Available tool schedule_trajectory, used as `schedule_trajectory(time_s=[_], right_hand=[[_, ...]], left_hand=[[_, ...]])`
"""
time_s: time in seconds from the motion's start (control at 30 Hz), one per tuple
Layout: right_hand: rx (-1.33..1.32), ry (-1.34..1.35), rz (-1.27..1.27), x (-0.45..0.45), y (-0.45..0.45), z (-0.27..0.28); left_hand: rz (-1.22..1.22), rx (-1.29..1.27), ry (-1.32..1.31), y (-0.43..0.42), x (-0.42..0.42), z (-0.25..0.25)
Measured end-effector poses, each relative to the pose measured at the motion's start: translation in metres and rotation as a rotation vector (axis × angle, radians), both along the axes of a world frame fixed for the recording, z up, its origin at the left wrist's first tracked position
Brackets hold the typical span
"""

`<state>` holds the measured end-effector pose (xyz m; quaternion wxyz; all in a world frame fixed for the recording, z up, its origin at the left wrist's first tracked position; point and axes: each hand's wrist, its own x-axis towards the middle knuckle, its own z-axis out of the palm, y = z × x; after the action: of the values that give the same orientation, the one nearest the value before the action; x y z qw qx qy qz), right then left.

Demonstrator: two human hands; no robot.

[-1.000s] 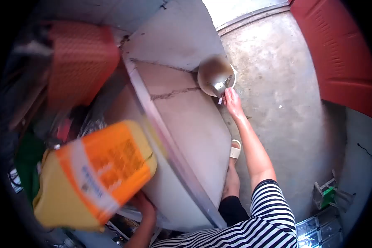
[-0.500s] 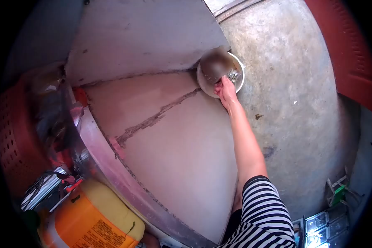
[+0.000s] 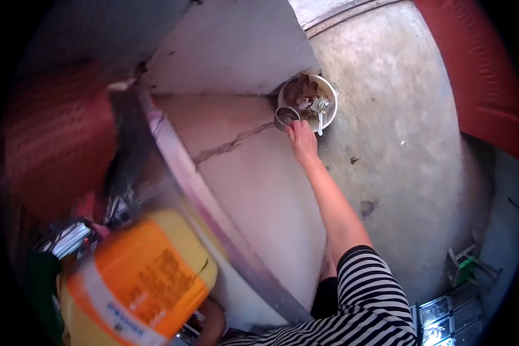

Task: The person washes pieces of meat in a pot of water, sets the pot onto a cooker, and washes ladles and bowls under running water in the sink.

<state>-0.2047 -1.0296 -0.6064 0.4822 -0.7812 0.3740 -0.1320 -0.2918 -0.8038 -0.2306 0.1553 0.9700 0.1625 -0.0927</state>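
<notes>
My right hand (image 3: 303, 138) is closed on the rim of a small round metal bowl or strainer (image 3: 286, 116), beside a white bucket (image 3: 334, 109) on the floor. Dark scraps and pale bits (image 3: 311, 95) lie inside the bucket, with a white spoon-like piece (image 3: 320, 123) near its front rim. At the lower left stands a yellow jug with an orange label (image 3: 147, 277). Part of my left arm (image 3: 211, 323) shows behind the jug; the fingers of my left hand are hidden.
A red basket (image 3: 60, 138) is at the left, beside a ledge (image 3: 181, 167) with a pale panel below. Something red (image 3: 478, 69) fills the upper right. A small stool with a green part (image 3: 466, 268) and clear boxes (image 3: 450, 320) are at the lower right.
My right hand has drawn back from over the bucket to its left front side, with the metal vessel now visible. The view has shifted, bringing more of the jug into sight than half a second ago.
</notes>
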Motion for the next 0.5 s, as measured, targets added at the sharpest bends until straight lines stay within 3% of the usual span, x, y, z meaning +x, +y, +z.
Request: schedule_trajectory(time_s=[0.1, 0.2, 0.3, 0.4, 0.47, 0.5], right_hand=[[-0.142, -0.041, 0.024, -0.029, -0.004, 0.053], [-0.276, -0.096, -0.004, -0.061, -0.006, 0.089], [-0.297, -0.087, 0.055, -0.101, -0.008, 0.137], [-0.288, -0.13, 0.073, -0.148, -0.012, 0.189], [-0.232, -0.105, 0.08, -0.18, -0.013, 0.228], [-0.307, -0.066, 0.061, -0.196, -0.011, 0.237]], left_hand=[[-0.02, 0.07, 0.038, 0.005, 0.001, 0.001], [-0.025, -0.189, -0.142, 0.029, -0.001, -0.011], [-0.078, -0.24, -0.139, 0.029, 0.001, -0.005], [-0.272, -0.036, -0.163, 0.047, -0.004, -0.011], [-0.341, -0.085, -0.365, 0.05, 0.001, -0.015], [-0.286, -0.14, -0.314, 0.05, 0.001, -0.008]])
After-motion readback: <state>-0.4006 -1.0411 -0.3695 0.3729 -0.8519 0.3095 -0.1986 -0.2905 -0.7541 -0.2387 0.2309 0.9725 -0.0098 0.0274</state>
